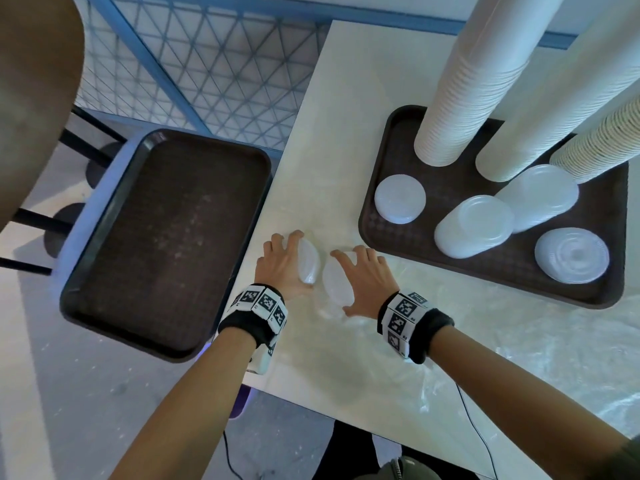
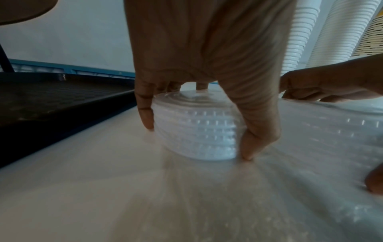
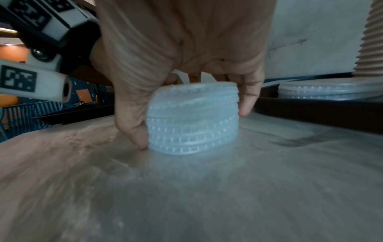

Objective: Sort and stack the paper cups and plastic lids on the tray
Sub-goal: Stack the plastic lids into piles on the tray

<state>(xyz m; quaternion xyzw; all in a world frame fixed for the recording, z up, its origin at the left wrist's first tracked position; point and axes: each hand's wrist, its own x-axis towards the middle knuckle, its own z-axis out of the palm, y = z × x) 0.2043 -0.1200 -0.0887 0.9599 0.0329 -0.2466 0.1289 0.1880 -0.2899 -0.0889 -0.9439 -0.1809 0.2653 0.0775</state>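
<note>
My left hand (image 1: 284, 265) grips a short stack of clear plastic lids (image 1: 308, 265) that stands on the white table; the thumb and fingers curl round its ribbed side (image 2: 196, 131). Beside it my right hand (image 1: 360, 282) grips a second lid stack (image 1: 334, 280), with thumb and fingers on its sides (image 3: 192, 119). Both stacks stand near the table's left edge. The brown tray (image 1: 391, 230) to the right holds three tall columns of paper cups (image 1: 460, 98) and several lid stacks (image 1: 474, 230).
An empty brown tray (image 1: 166, 244) sits on a stool left of the table. Crumpled clear plastic wrap (image 1: 519, 341) covers the table near my right forearm. A mesh fence stands behind. A black cable hangs off the table's front edge.
</note>
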